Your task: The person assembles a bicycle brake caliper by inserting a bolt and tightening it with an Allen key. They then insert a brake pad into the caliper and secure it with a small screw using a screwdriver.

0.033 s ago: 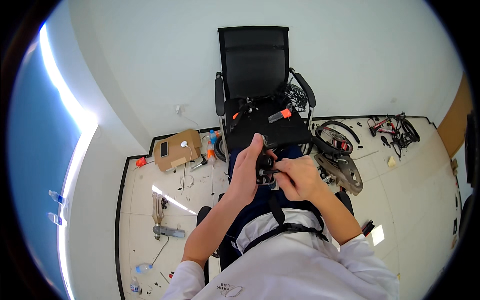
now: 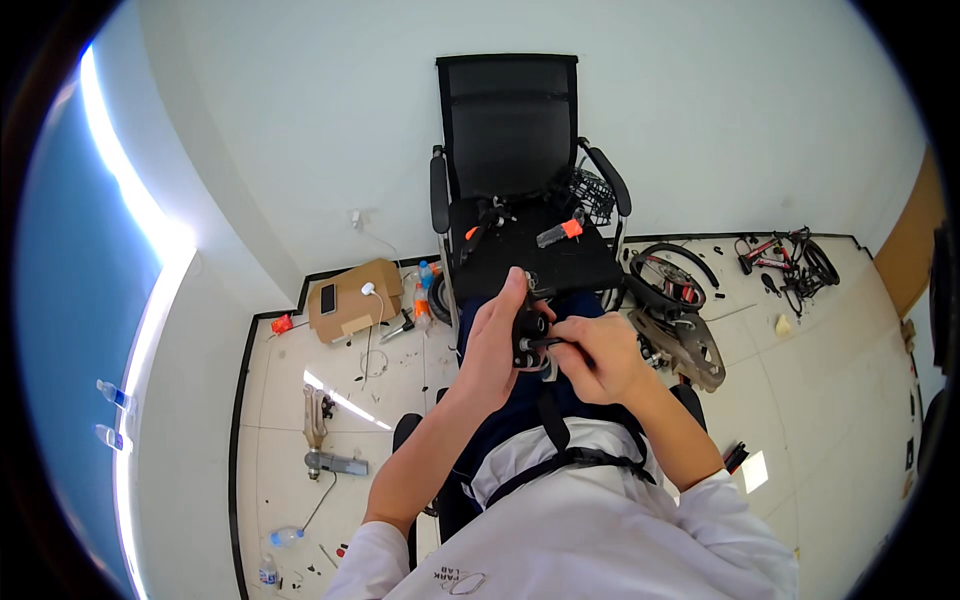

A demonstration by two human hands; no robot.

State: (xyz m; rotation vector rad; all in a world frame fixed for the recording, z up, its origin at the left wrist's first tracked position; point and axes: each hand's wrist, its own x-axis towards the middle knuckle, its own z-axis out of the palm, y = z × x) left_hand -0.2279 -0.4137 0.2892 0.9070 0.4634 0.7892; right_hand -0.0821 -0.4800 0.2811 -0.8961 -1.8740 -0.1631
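Note:
Above my lap, my left hand [image 2: 490, 345] is wrapped around a dark mechanical part [image 2: 529, 322], its thumb pointing up along the side. The part is black with some metal pieces; it looks like a bicycle component, though its exact kind is hard to tell. From the right, my right hand [image 2: 603, 352] pinches a thin black rod [image 2: 546, 342] that looks like a hex key. The rod's other end meets a silver round fitting on the part. Fingers hide much of both things.
A black mesh chair [image 2: 507, 130] facing me carries a black wire basket [image 2: 590, 193] and loose parts. To its right on the floor lie a wheel [image 2: 668, 278] and a grey frame piece [image 2: 690, 345]. At left are cardboard [image 2: 375, 290] with a phone [image 2: 328, 298], bottles and a metal fork-shaped part [image 2: 316, 415].

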